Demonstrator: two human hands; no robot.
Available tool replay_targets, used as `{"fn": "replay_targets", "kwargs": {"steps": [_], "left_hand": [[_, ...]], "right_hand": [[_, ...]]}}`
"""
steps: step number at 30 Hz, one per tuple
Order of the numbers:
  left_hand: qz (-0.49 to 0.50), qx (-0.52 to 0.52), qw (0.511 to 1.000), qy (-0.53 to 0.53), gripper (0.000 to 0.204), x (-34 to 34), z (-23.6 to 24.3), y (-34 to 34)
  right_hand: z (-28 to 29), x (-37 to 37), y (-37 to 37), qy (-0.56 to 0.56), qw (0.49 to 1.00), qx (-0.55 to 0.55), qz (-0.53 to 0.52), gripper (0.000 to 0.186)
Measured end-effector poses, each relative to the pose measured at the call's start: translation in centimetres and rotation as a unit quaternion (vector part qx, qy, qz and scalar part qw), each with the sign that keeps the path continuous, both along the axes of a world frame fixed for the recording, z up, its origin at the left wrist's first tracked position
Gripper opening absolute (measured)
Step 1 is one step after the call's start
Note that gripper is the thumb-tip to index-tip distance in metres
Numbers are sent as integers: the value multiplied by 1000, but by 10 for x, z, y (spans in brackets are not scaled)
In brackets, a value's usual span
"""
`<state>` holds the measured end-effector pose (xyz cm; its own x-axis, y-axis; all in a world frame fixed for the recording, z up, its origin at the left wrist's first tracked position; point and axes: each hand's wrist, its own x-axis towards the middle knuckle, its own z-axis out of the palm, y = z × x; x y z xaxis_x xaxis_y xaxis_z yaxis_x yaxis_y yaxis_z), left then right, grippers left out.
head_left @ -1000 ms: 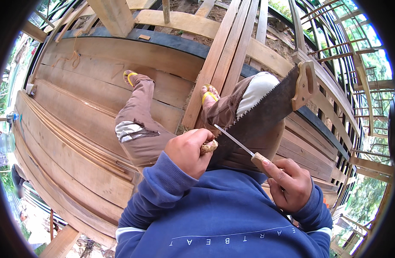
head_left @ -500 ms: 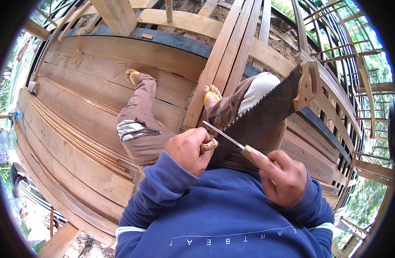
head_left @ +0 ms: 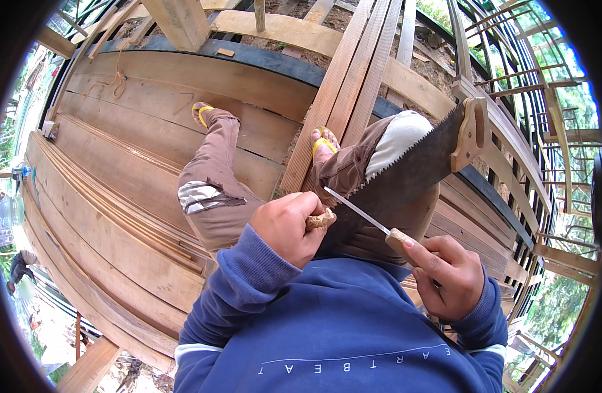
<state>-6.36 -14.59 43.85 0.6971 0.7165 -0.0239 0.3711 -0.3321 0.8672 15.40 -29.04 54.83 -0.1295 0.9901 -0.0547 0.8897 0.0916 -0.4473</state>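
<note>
A handsaw (head_left: pixel 412 167) lies slanting across my right thigh, its toothed edge facing up and left. Its wooden handle (head_left: pixel 470 134) is at the far right end. My left hand (head_left: pixel 291 226) is closed at the blade's near end, and a mottled tan piece (head_left: pixel 320 219) shows between its fingers; whether that piece is part of the saw I cannot tell. In my right hand (head_left: pixel 448 272) is a slim metal file (head_left: pixel 360 211) by its light wooden handle. The file crosses the teeth, with its tip just beyond them near my left hand.
Wide planks (head_left: pixel 117 223) and thin strips lie on my left. Grooved boards (head_left: pixel 343 85) run away past my right foot, and more boards (head_left: pixel 471 232) lie under my right side. A thick wooden post (head_left: pixel 176 26) stands ahead. At the far left is another person (head_left: pixel 20 267).
My right hand and the file have shifted to the right and slightly down along the teeth. The saw has moved a little; my left hand keeps its hold.
</note>
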Motion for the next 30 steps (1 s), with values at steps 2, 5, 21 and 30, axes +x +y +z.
{"fn": "replay_targets", "kwargs": {"steps": [2,5,21,30], "left_hand": [[-1,-10,1000,2,23,2,0,0],[2,-14,1000,4,23,1,1,-1],[16,-13,999,-24,22,-4,4,5],[8,-11,1000,-9,21,-3,6,10]], "right_hand": [[-1,2,-4,3,1000,-4,-2,49],[-4,1,-6,6,1000,-6,-5,49],[-8,-6,36,32,997,63,15,46],[13,9,20,5,1000,-14,17,46]]}}
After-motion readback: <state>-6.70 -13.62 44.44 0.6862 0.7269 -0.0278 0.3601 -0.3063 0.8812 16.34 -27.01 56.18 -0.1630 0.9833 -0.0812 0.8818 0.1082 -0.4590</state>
